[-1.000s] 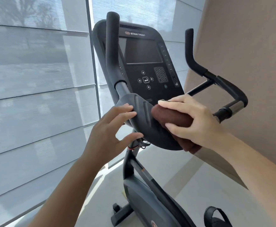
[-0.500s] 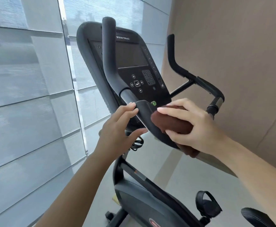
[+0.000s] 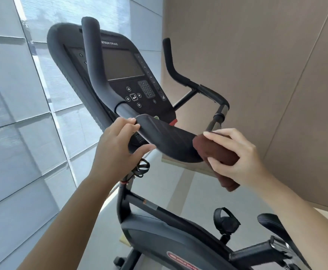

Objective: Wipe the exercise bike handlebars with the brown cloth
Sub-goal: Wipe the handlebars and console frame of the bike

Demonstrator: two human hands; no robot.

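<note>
The folded brown cloth [image 3: 218, 152] covers the right end of the flat black handlebar pad [image 3: 169, 141], and its loose tail hangs down past the pad's lower rim. The right hand [image 3: 239, 158] pinches it there, with the fingers [image 3: 217, 135] laid along the top and the thumb underneath. The left hand [image 3: 118, 147] grips the pad's opposite, left edge, fingertips curled over the upper rim and thumb pressed against the underside. Between the two hands a bare stretch of pad lies open.

From the pad's left edge a grey tube rises into the tall black foam grip [image 3: 93, 61], which crosses in front of the black console [image 3: 128, 75]. The curved black horn grip [image 3: 172, 63] on the right stands well apart, beyond the cloth. It has free air on every side and the tan wall panel [image 3: 256, 75] behind it. A grey-blinded window [image 3: 13, 114] fills the left.

Below the hands are the bike's dark frame housing [image 3: 159, 236], a strapped pedal [image 3: 225, 221] and the black saddle [image 3: 272, 223], all above the pale floor [image 3: 198, 191].
</note>
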